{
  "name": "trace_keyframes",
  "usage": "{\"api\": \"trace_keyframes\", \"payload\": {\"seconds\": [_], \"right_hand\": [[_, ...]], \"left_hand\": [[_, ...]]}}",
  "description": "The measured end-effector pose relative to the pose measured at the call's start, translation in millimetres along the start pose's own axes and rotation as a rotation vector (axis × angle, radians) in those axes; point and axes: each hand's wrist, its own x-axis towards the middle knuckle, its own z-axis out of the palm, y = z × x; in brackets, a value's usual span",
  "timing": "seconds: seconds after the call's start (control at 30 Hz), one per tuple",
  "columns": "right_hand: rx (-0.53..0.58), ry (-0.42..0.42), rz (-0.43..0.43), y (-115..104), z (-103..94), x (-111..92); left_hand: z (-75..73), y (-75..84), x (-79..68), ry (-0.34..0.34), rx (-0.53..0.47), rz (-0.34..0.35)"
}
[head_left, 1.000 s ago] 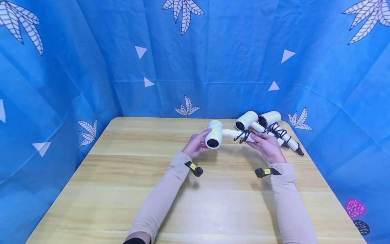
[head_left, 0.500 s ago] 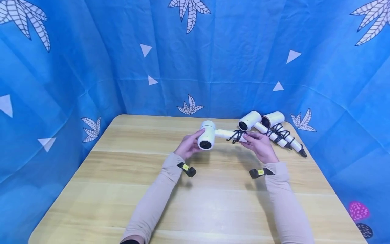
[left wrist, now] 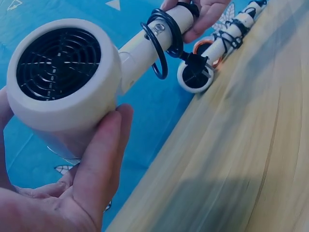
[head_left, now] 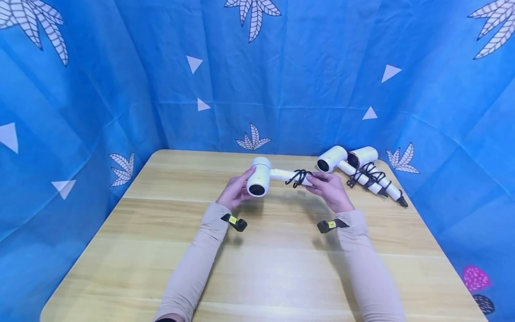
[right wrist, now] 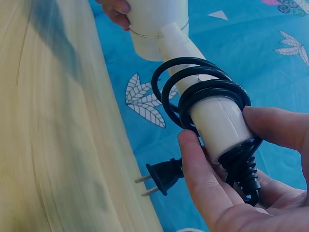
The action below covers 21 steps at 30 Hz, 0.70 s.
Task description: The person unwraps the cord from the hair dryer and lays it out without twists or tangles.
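Held up off the table between both hands is a white hair dryer (head_left: 260,176). My left hand (head_left: 235,190) grips its barrel; in the left wrist view the dark round grille (left wrist: 59,64) faces the camera. My right hand (head_left: 331,191) pinches the end of the handle (right wrist: 215,123). A black cord (right wrist: 207,87) is looped round that handle, and its two-pin plug (right wrist: 164,176) hangs by my right fingers. Two more white hair dryers lie at the back right of the table: a nearer one (head_left: 332,158) and a farther one (head_left: 363,156), both with cords wound round their handles.
The wooden table (head_left: 161,250) fills the lower part of the head view. Blue patterned cloth (head_left: 306,80) hangs behind it and along both sides. Small black cameras (head_left: 240,224) are strapped to the wrists.
Both hands have carried the hair dryer to the left, away from the two lying ones. The grip of each hand looks the same. The head view has shifted slightly.
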Motion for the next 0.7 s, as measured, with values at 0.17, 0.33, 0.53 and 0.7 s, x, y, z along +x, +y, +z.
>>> {"api": "trace_keyframes", "payload": {"seconds": [0.17, 0.33, 0.53, 0.7], "right_hand": [[-0.051, 0.019, 0.008, 1.1, 7.0, 4.7], [-0.089, 0.012, 0.014, 2.7, 11.5, 9.9], [-0.109, 0.007, 0.018, 4.4, 14.2, 12.6], [-0.126, -0.021, 0.021, 4.2, 15.1, 13.5]], "left_hand": [[-8.5, -0.7, 0.3, 0.008, 0.011, -0.013], [-15.7, 0.2, 1.1, 0.012, 0.020, 0.005], [-20.2, 2.5, 1.4, -0.008, 0.059, 0.034], [-24.6, 1.8, 0.7, 0.002, 0.065, 0.046]]}}
